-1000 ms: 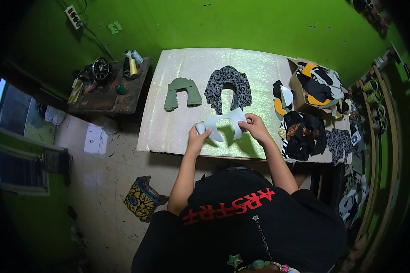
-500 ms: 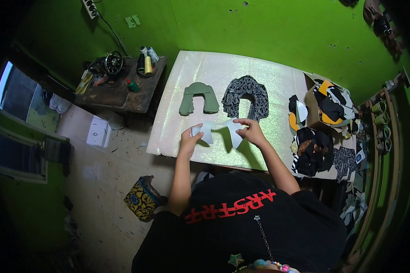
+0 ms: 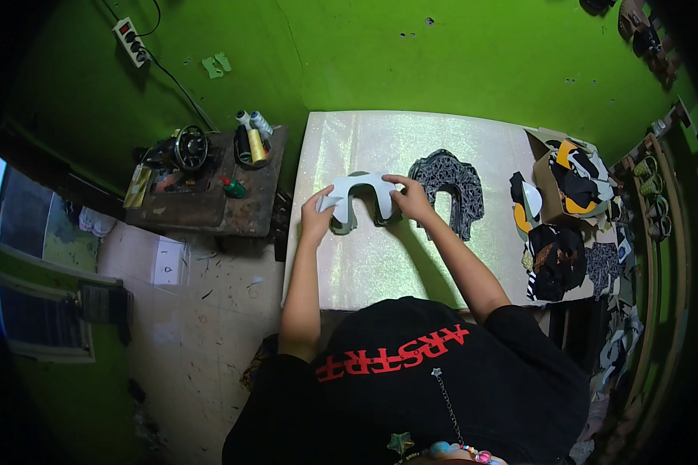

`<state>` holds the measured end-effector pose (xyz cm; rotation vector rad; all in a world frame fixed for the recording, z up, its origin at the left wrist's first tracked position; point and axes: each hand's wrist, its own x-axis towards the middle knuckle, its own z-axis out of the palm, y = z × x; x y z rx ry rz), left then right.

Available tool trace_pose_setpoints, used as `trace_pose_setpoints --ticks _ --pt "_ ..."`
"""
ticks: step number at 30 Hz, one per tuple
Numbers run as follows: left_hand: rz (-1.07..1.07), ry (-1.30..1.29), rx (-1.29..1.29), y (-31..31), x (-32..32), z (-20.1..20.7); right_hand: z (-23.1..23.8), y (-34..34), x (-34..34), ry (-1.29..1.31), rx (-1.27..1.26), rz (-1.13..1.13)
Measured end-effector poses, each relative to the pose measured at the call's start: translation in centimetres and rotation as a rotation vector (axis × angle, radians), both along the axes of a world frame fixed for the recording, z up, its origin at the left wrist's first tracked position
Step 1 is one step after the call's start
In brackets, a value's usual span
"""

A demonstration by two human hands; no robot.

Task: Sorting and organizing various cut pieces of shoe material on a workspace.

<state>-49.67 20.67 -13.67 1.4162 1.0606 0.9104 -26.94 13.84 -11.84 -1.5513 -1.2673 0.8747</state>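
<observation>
A white U-shaped piece (image 3: 364,181), like a shoe-upper cut-out, is held between my two hands. My left hand (image 3: 316,215) pinches its left leg, and my right hand (image 3: 412,200) grips its upper right part. Directly beneath lies a stack of green U-shaped pieces (image 3: 344,229), mostly covered by the white one; whether they touch, I cannot tell. Just right of my right hand rests a stack of black-and-grey patterned U-shaped pieces (image 3: 464,180). Both stacks lie on a pale shimmering tabletop (image 3: 353,279).
At the table's right stand a cardboard box (image 3: 552,192) of fabric scraps and a dark scrap pile (image 3: 558,260). A sewing machine (image 3: 182,151) with thread cones (image 3: 256,146) is on a wooden table to the left. A rack with sandals (image 3: 650,182) stands far right.
Both hands have carried the white piece forward, from the table's near edge to over the green stack. It now looks flatter. The head view has shifted too.
</observation>
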Motion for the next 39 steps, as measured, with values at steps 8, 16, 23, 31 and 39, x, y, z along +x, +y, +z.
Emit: trace_pose_setpoints --ticks 8,16,23,31,39 --pt "-0.075 0.325 0.289 1.3 0.3 -6.7 -6.7 1.1 -1.2 -0.327 0.013 -0.078" --pt "0.035 0.413 0.171 0.9 0.1 -6.0 -4.8 1.0 -2.9 -0.349 0.070 -0.172" --pt "0.061 0.299 -0.027 0.5 -0.3 -6.2 -5.4 0.8 -3.6 -0.302 0.099 -0.209" --pt "-0.057 0.154 -0.066 0.5 -0.1 -4.2 -3.3 0.8 -4.0 -0.221 0.280 -0.231" --pt "-0.066 0.045 -0.074 0.8 0.3 -5.1 -4.5 0.8 -3.6 -0.282 0.213 -0.217"
